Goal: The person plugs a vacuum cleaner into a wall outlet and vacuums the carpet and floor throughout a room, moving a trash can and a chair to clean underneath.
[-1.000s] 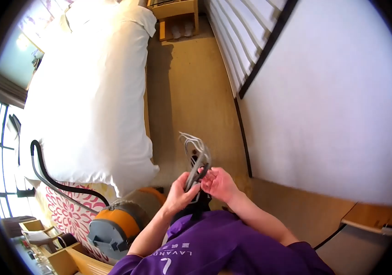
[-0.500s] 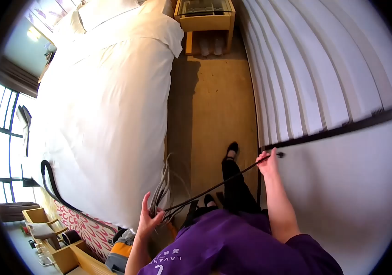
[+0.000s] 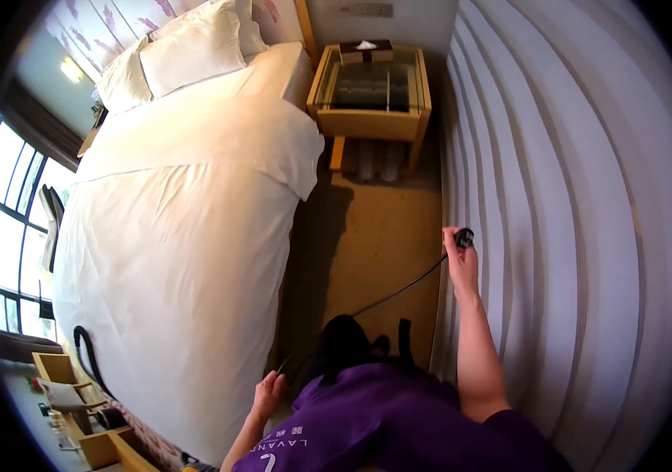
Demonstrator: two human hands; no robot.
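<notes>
My right hand is closed on a black power plug, its metal prongs showing, beside the ribbed white wall panel. From the plug a dark power cord runs slantwise down across the floor and passes behind my dark trouser leg. Beside the bed's right edge, my left hand is closed, and a short dark piece of cord sticks out of its fingers. The rest of the cord near that hand is hidden or too dark to make out.
A bed with white covers fills the left side. Ahead stands a wooden nightstand with a glass top and a tissue box. A black curved hose rests at the bed's foot. A ribbed wall borders the right.
The view has moved forward, nearer the nightstand. My right hand has risen slightly and the plug now shows clearly. The looped cord bundle at my left hand is out of sight, and that hand is lower.
</notes>
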